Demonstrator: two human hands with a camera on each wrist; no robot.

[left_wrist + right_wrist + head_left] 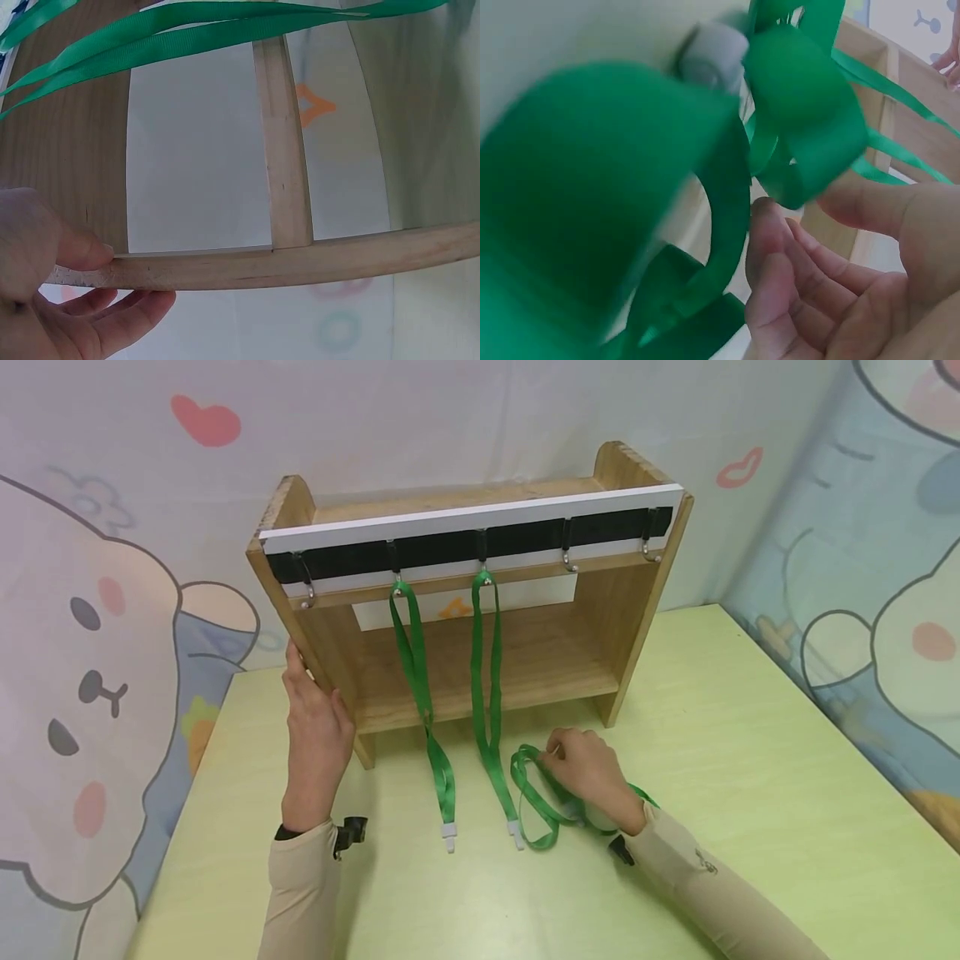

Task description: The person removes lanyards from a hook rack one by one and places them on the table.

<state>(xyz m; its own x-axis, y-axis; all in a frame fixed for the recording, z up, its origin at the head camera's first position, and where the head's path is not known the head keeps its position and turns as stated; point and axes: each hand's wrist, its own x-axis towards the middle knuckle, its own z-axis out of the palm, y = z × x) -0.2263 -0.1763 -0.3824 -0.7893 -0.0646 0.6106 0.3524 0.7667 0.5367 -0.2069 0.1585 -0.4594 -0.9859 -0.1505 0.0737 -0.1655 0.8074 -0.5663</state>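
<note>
Wooden two-sided shelf unit [645, 610], standing on a pale yellow-green tabletop [795, 760]; black strip on a white front board [525, 537], five metal hooks along it. Left hand [317, 727]: forearm upright in a beige sleeve [303, 889], thumb on the inner face of the unit's left side panel, fingers on the outer face, gripping its edge. Right hand [588, 768]: forearm slanting in from the lower right, palm down, fingers curled, thumb and fingertips pinching a loose green ribbon lanyard bundle [802, 112]; thumb tip hidden behind ribbon in the right wrist view. Bundle: on the tabletop, before the unit's right half. Two flat green ribbon lanyards [491, 762]: hanging from the second and third hooks from the left, white plastic clips [449, 832] at their lower ends.
</note>
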